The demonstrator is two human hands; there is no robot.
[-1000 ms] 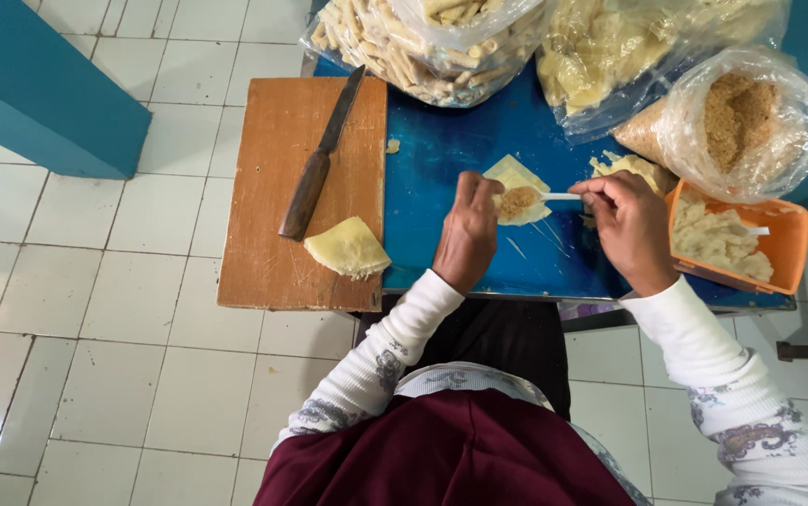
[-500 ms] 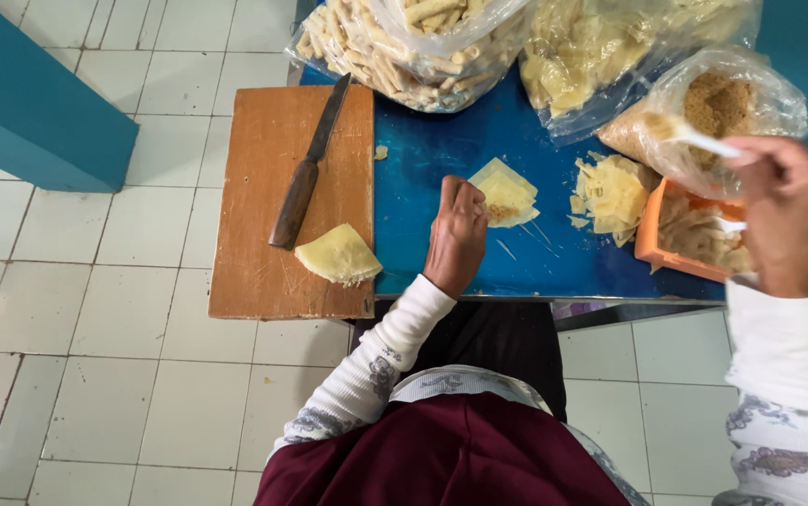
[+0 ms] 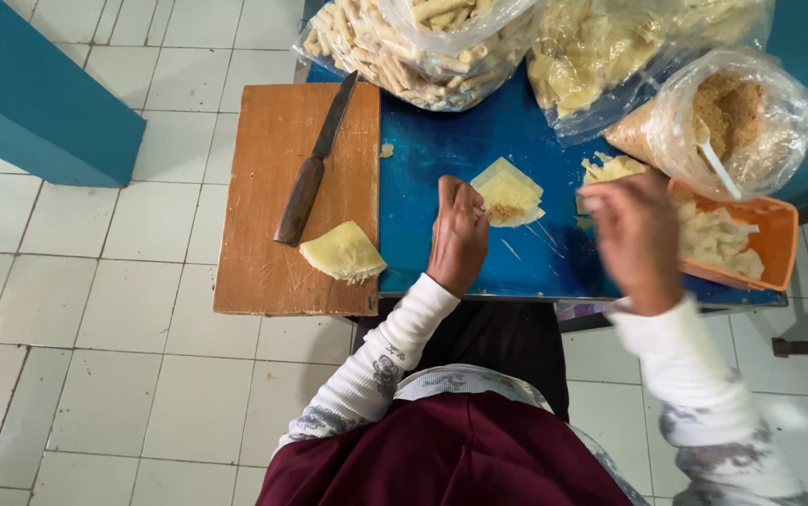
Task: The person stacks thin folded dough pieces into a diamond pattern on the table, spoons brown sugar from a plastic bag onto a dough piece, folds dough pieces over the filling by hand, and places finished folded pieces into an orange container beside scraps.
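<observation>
**Wrapper sheet on blue table, pinned by left hand**

Wrapper sheet (image 3: 509, 199), pale yellow with a dab of brown filling, lying flat on blue table (image 3: 441, 150). Left hand (image 3: 458, 236) pressing fingertips on its near edge. Right hand (image 3: 636, 239) blurred above table, grip impossible to tell. Nearby: orange tray (image 3: 779, 245), knife (image 3: 315, 161) on wooden cutting board (image 3: 263, 272), folded wrapper (image 3: 342, 252).

Food-prep kitchen: cutting board (image 3: 263, 187), knife (image 3: 313, 164), bagged rolls (image 3: 404, 47), tiled floor (image 3: 95, 375).

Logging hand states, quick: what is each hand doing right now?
Left hand: fingers curled, pressing the edge of the pastry wrapper.
Right hand: motion-blurred above the blue table; grip cannot be told.
</observation>
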